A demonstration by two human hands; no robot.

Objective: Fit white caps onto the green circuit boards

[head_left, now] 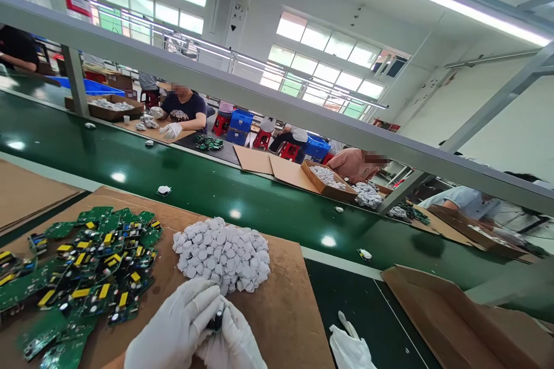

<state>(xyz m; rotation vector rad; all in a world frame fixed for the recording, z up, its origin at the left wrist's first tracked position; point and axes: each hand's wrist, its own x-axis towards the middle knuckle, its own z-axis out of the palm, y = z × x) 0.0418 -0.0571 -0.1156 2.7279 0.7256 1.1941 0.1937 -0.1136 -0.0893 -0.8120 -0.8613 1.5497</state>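
Note:
My left hand (175,323) and my right hand (234,337), both in white gloves, meet over the cardboard sheet. Pinched between their fingers is a small circuit board (216,319) with dark parts, mostly covered by the gloves. A heap of white round caps (223,253) lies just beyond my fingers. To the left spreads a pile of green circuit boards (99,259) carrying yellow components. The cardboard sheet (285,311) under everything covers this part of the bench.
A green conveyor belt (268,202) runs across, carrying spaced small white-capped pieces. Over it slants a metal beam (259,101). An open cardboard tray (459,311) and a white glove (350,346) lie at right. Several co-workers sit across the belt, one in a dark shirt (190,109).

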